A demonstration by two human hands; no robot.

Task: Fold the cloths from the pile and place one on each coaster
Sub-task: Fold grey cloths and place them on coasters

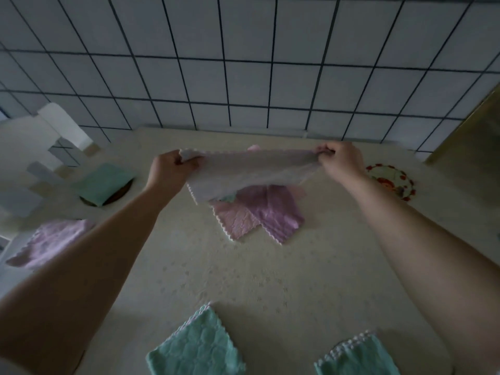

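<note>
I hold a pale grey cloth stretched in the air above the pile. My left hand pinches its left corner and my right hand pinches its right corner. Below it lies the pile of pink cloths, with a bit of green showing. A folded green cloth lies on a dark round coaster at the left. A folded pink cloth lies further down the left side. Two folded green cloths lie near me. A floral coaster at the right is bare.
The table has a cream patterned cover and ends at a tiled wall. A white chair stands at the far left. A brownish panel stands at the right edge.
</note>
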